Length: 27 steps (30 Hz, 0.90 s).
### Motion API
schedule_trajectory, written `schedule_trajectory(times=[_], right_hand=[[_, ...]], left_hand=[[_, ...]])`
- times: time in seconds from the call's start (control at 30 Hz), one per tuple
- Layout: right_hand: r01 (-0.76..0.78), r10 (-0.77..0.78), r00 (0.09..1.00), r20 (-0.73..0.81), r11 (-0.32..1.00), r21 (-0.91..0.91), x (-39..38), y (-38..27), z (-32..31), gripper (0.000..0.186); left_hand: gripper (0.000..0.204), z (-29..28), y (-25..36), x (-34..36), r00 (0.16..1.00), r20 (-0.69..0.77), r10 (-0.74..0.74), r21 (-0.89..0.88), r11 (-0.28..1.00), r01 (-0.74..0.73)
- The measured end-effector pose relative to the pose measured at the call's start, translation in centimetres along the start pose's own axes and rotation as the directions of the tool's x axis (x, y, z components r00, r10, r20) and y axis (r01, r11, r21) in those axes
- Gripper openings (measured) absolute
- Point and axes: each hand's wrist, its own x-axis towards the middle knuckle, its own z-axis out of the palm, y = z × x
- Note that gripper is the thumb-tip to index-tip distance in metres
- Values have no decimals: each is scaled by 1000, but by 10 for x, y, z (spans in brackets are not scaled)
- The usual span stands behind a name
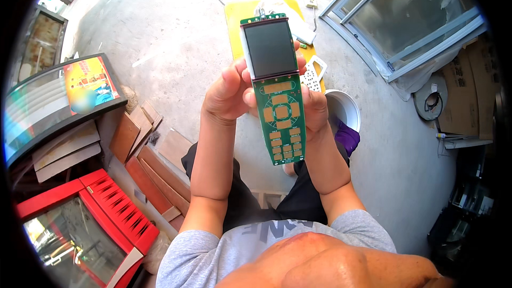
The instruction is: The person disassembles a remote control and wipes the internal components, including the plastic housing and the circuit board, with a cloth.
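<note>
A long green circuit board (274, 141) with gold keypad contacts is raised in front of me, its lower end narrowing toward my body. A dark grey rectangular display (270, 48) covers its upper part. My left hand (221, 93) grips the left edge, and my right hand (316, 108) is closed along the right edge, some of its fingers hidden behind the board. Just beyond my right hand lies a white plastic piece with many small holes (311, 81), on or by a yellow surface (234, 24). Other white and green parts rest there, partly covered by the board.
A white bucket (349, 104) with purple cloth (346, 137) stands by my right leg. Wooden boards (160, 184) and a red-framed cabinet (114, 205) are at left. Glass-paned metal frames (397, 26) lean at far right, near cardboard (472, 93) and a round reel (429, 98).
</note>
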Motion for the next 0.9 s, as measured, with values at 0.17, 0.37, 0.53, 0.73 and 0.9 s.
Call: schedule_trajectory(times=[0.17, 0.37, 0.53, 0.73, 0.9], right_hand=[[30, -30, 999, 13, 1000, 10, 3, -1, -26, 55], [54, -43, 992, -117, 995, 86, 7, 1, -41, 50], [25, -14, 997, -70, 985, 168, 5, 1, -46, 46], [-33, -18, 991, 130, 925, 379, 5, 3, -66, 60], [-146, 63, 982, 180, 856, 496, 7, 2, -64, 60]], left_hand=[[108, -7, -7, 6, 986, -161, -38, -55, 998, 29], [78, -25, -19, 4, 989, -150, -21, -181, 983, -7], [74, -27, -24, 3, 988, -154, -29, -218, 976, -5], [78, -30, -28, 3, 988, -150, -33, -116, 993, 16], [85, -27, -25, 1, 972, -232, -42, -1, 999, 43]])
